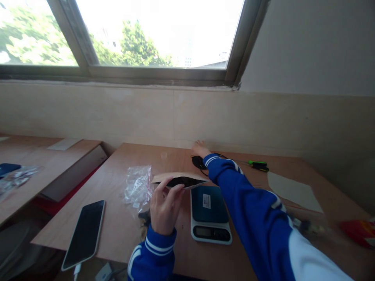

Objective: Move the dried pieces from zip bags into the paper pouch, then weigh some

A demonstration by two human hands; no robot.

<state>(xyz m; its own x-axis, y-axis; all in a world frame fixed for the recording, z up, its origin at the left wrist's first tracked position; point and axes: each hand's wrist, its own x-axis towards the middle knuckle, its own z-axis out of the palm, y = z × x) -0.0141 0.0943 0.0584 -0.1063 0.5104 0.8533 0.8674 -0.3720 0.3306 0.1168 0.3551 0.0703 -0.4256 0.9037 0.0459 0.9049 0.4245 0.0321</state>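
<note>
My left hand grips the near edge of a brown paper bag, thumb and fingers at its mouth. The bag gapes and its inside looks dark; I cannot make out any contents. Stretched far across the table, my right hand is at the back edge by the wall, fingers slightly apart, with no held thing visible. Just below it lies a black rounded object with a cable, partly covered by my sleeve. A kitchen scale with a dark teal plate and white body sits between my arms.
Clear plastic bags lie left of the paper bag. A phone on a white cable overhangs the front left edge. Screwdrivers and a pale sheet lie at right, with a red packet farther out. Another table stands left.
</note>
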